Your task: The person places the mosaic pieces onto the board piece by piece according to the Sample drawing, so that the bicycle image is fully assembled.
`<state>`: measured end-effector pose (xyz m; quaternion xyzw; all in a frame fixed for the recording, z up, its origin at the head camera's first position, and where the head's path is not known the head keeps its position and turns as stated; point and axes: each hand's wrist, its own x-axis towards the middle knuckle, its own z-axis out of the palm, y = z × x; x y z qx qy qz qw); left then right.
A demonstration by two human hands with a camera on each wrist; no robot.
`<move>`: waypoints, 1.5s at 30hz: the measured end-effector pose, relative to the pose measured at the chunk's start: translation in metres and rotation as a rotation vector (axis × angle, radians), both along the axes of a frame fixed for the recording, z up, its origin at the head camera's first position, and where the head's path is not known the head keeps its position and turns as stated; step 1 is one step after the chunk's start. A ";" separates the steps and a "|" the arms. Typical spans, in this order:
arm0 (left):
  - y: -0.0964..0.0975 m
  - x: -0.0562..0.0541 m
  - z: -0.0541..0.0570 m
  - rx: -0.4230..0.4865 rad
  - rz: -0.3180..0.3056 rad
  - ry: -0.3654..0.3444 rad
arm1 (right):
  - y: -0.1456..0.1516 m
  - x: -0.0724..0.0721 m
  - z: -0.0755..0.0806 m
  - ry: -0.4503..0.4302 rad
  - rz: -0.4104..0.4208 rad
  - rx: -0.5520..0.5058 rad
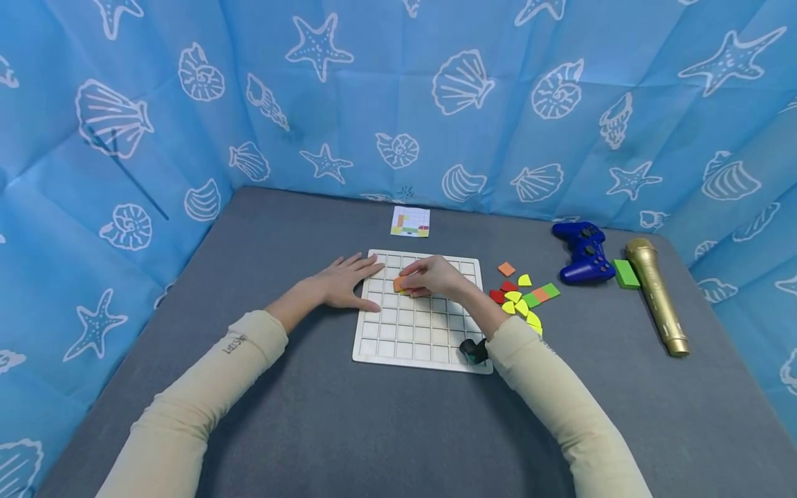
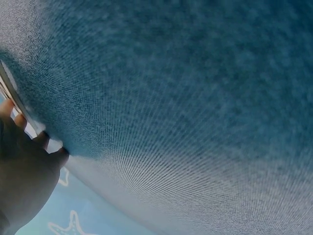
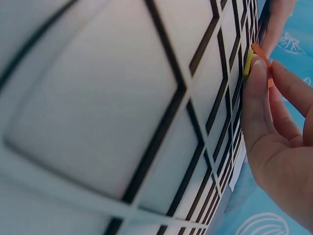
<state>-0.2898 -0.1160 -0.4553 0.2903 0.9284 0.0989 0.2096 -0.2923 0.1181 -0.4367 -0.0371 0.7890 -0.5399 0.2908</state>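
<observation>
A white grid board lies on the grey table, its squares divided by raised lines. My left hand rests at the board's left edge with fingers spread; in the left wrist view its fingertips touch that edge. Over the upper middle of the board, my right hand pinches an orange tile between thumb and fingers. A yellow piece shows just beside the thumb, at the board's surface, and is mostly hidden by the hand.
A pattern card lies behind the board. To the right are loose yellow pieces, red pieces and an orange tile. Farther right sit a blue game controller, a green block and a gold microphone.
</observation>
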 end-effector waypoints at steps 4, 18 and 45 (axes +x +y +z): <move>0.000 0.001 0.001 -0.004 0.008 -0.003 | -0.005 0.002 0.000 0.047 0.006 0.061; 0.002 0.001 0.002 -0.029 0.011 0.003 | -0.015 0.005 0.002 0.180 0.013 0.219; 0.003 0.000 0.002 -0.028 0.044 0.003 | 0.002 -0.001 0.007 0.029 0.062 0.001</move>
